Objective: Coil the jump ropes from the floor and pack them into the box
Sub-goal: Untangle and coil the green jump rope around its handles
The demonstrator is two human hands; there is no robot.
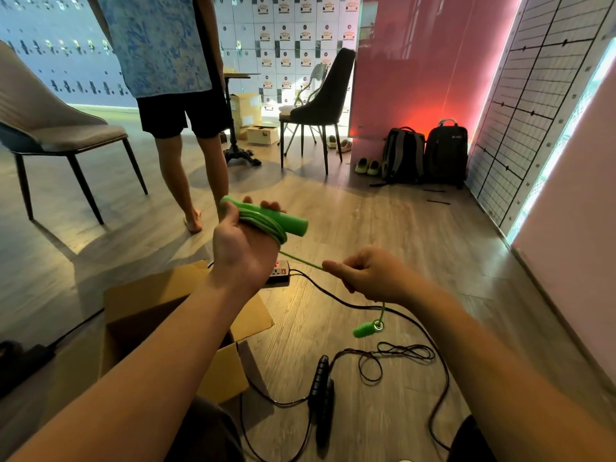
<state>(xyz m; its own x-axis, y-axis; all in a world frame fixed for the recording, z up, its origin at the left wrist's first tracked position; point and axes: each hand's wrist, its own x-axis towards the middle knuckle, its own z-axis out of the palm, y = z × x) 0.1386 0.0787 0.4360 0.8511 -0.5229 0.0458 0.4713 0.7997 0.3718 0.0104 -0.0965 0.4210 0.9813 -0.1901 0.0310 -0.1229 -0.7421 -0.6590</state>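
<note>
My left hand (245, 243) holds a green jump rope handle (273, 216) with several loops of green cord wound round the palm. A taut stretch of the cord runs down to my right hand (370, 273), which pinches it. Below that hand the second green handle (365, 329) dangles above the floor. A black jump rope (321, 391) lies on the wooden floor, its two handles side by side and its cord (396, 353) tangled to the right. An open cardboard box (156, 301) stands on the floor under my left forearm.
A power strip (279, 273) with a black cable lies just past the box. A person stands barefoot ahead on the left. Chairs, a pedestal table, small boxes, two backpacks (425, 155) and shoes line the back. A grid wall runs along the right.
</note>
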